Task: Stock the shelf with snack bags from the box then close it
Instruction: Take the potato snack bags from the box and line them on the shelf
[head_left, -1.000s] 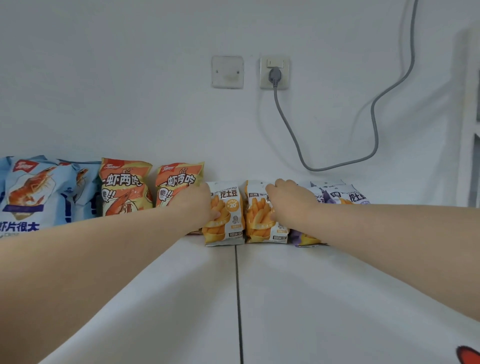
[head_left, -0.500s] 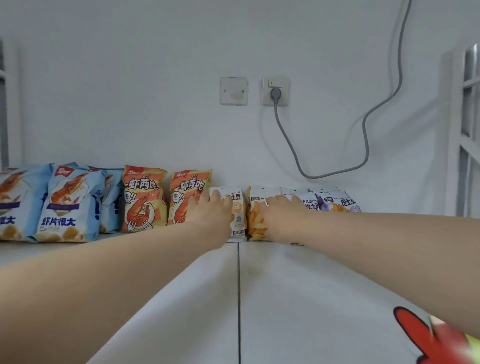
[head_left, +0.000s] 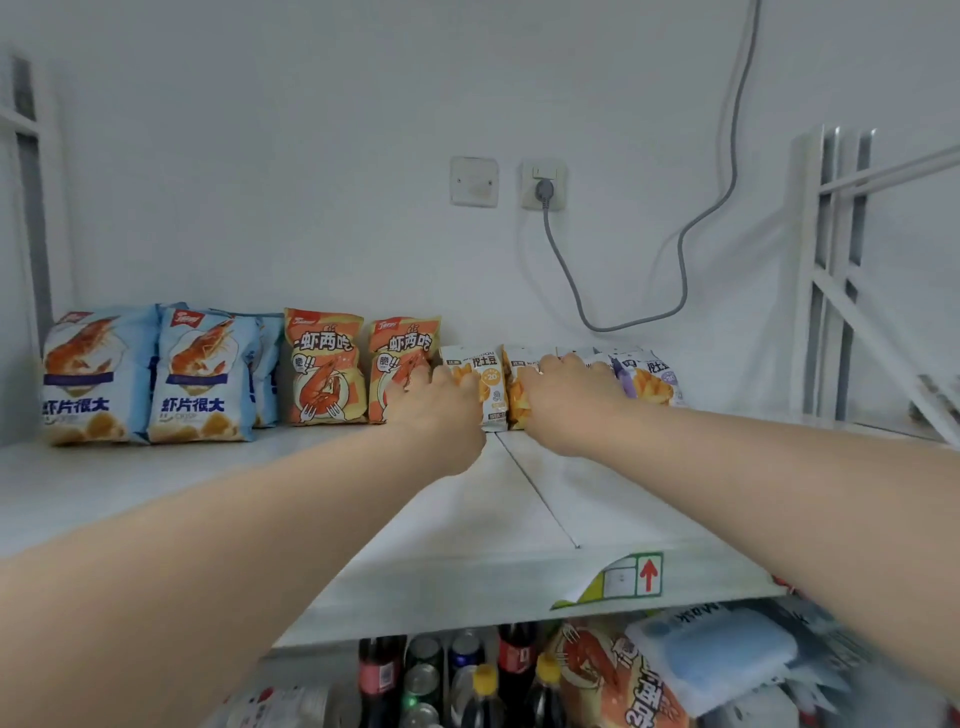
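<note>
Since the earlier frame the view is drawn back, so the front edge of the shelf (head_left: 467, 519) is now seen. Below the socket (head_left: 544, 184), the left hand (head_left: 441, 410) is set against a small fries bag (head_left: 493, 387); its grip cannot be told. The right hand (head_left: 566, 397), fingers spread, is pressed on the neighbouring bag (head_left: 515, 400). Step judged: the row is being straightened. Next, more bags are to be fetched from the box, which is not seen.
</note>
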